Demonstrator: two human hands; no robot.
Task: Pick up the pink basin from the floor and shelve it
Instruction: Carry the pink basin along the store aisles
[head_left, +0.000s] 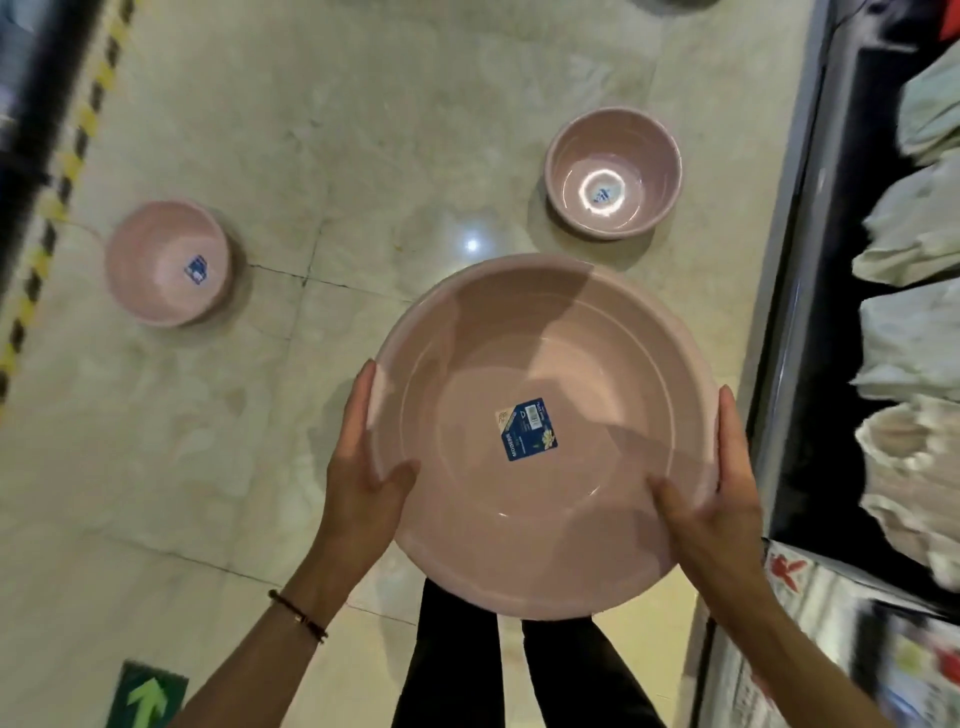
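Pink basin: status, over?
Left hand, right hand grip pink basin at rim, opposite sides. Basin held above floor. Two smaller basins on floor ahead, apart.

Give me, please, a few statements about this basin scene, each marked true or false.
1. The left hand and the right hand both grip the large pink basin by its rim. True.
2. Three basins lie on the floor. False: only two, the left floor basin and the far floor basin.
3. A blue label is stuck inside the large pink basin. True.
4. The bracelet is on the right wrist. False: it is on the left wrist.
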